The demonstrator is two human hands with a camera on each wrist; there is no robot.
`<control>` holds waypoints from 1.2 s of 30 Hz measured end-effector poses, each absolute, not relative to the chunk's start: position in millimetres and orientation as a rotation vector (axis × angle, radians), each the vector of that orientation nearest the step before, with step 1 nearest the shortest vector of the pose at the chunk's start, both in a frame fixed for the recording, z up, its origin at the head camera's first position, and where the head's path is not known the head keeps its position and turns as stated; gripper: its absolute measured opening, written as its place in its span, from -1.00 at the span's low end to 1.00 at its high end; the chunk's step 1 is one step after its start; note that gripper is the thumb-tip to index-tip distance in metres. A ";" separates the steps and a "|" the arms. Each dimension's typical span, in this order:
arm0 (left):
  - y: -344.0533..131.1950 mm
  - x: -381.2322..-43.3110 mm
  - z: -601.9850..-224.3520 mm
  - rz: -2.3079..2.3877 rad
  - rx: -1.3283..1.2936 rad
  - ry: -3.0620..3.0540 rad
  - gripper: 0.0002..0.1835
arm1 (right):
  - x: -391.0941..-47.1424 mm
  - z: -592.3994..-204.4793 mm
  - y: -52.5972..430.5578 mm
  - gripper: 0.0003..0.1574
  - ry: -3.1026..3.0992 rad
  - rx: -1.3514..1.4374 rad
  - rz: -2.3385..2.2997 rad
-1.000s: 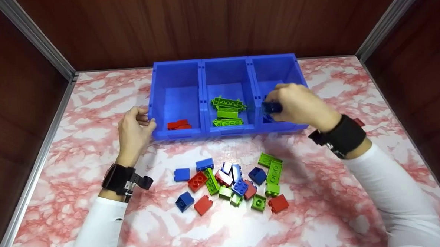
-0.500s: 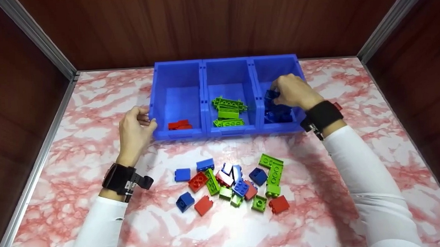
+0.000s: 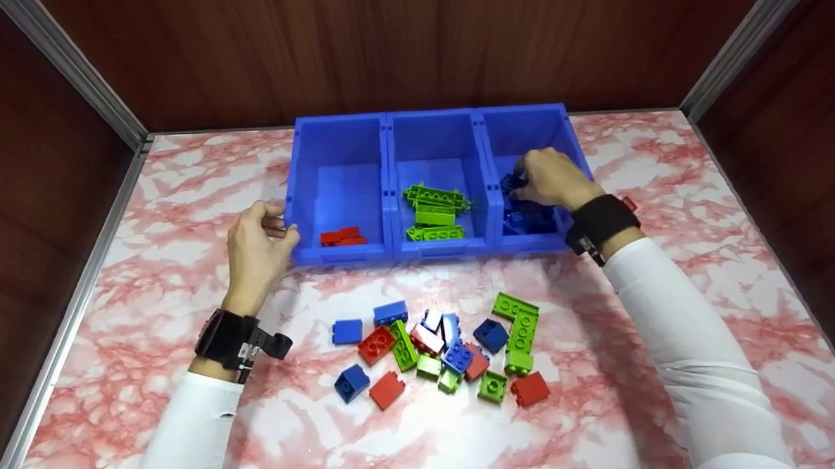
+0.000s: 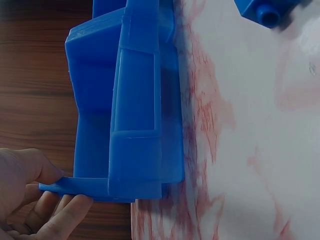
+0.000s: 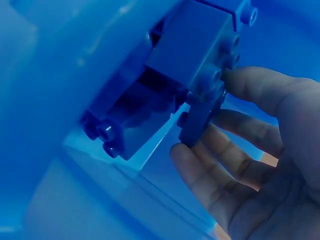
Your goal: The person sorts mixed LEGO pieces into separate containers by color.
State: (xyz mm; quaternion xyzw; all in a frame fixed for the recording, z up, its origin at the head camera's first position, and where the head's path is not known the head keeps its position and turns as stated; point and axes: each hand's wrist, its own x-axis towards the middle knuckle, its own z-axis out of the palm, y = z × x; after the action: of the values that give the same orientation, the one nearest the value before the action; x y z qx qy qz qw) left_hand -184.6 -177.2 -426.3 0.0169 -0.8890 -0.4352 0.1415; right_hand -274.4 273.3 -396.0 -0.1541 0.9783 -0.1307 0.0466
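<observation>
My left hand (image 3: 257,252) pinches the left side rim of a blue three-compartment bin (image 3: 341,255), thumb above and fingers below in the left wrist view. Inside the right compartment is my right hand (image 3: 554,178). In the right wrist view, its thumb and fingertips (image 5: 187,155) lie around a small blue toy building brick (image 5: 197,120), against a heap of larger blue bricks (image 5: 190,45). Red bricks (image 3: 342,237) lie in the left compartment. The middle one holds several green bricks (image 3: 434,215), some long with side knobs.
In front of the bin, loose red, green and blue bricks (image 3: 457,356) lie scattered on the pink marbled table (image 3: 426,438). Dark wood panels (image 3: 409,44) stand behind and at both sides, with metal strips (image 3: 72,73) along the corners.
My right hand has carried a dark blue brick down into the right compartment, among the other blue bricks, and has shifted slightly since. The left hand keeps its hold on the rim.
</observation>
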 end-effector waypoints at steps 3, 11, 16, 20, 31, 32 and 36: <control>-177.3 -184.6 -427.1 -1.251 0.045 -2.567 -0.68 | -271.9 -396.9 274.0 -0.73 2.976 -0.476 -0.400; -177.6 -185.5 -428.1 -1.254 0.026 -2.551 -0.69 | -252.5 -382.6 278.2 -0.61 3.022 -0.576 -0.417; -178.2 -185.0 -428.4 -1.269 0.033 -2.559 -0.68 | -230.6 -371.8 284.0 -0.54 3.103 -0.682 -0.493; -177.8 -184.7 -428.3 -1.279 0.039 -2.565 -0.68 | -211.2 -367.1 291.4 -0.57 3.164 -0.730 -0.602; -177.3 -184.7 -427.1 -1.224 0.061 -2.558 -0.70 | -173.8 -381.4 319.3 -0.65 3.292 -0.320 -1.367; -177.2 -184.7 -427.1 -1.227 0.061 -2.559 -0.70 | -172.2 -384.4 321.1 -0.64 3.294 -0.253 -1.447; -176.6 -184.6 -426.6 -1.244 0.056 -2.569 -0.68 | -167.7 -396.9 327.1 -0.60 3.314 0.018 -1.630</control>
State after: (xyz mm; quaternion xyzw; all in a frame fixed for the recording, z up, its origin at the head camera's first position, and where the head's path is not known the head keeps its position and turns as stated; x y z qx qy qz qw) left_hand -184.6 -176.6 -426.6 0.0194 -0.8907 -0.4312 0.1428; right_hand -167.7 327.1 -396.9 0.0047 0.8634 -0.4246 -0.2725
